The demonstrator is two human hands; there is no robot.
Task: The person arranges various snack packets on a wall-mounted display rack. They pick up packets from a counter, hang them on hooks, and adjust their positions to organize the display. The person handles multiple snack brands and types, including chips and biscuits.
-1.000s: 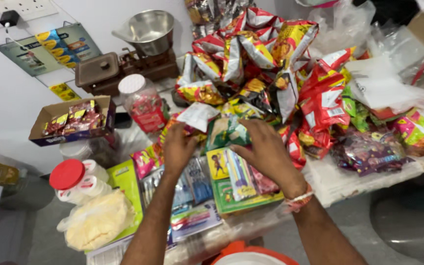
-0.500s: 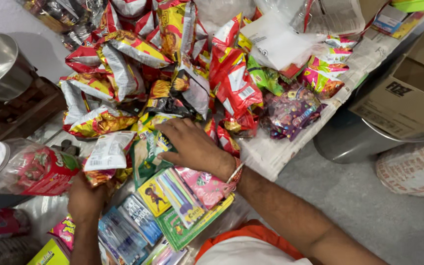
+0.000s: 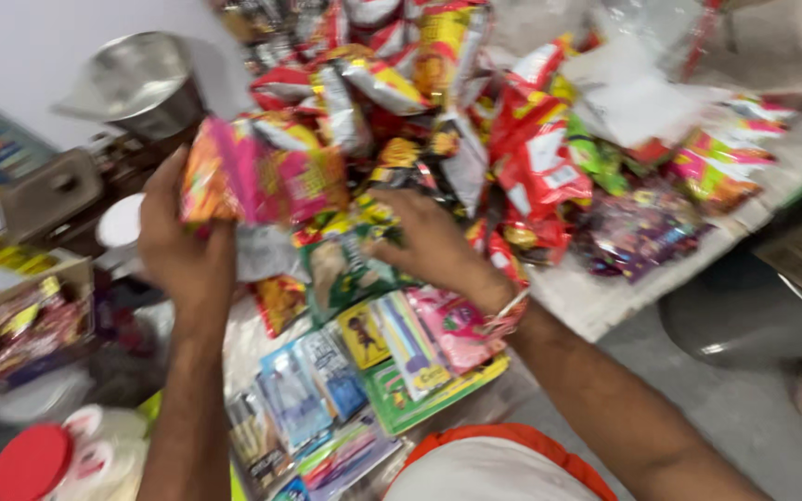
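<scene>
I see the left hand [image 3: 178,250] raised over the bench [image 3: 596,297], its grip pinching a pink-and-orange snack packet [image 3: 252,176] — the right hand [image 3: 429,246] presses a green packet [image 3: 345,269], fingers closed on it.

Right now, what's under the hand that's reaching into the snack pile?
Under the right hand lies a green packet, and flat sachets are spread out just below the wrist. Whatever the fingers and palm cover is hidden, and the picture is blurry.
</scene>
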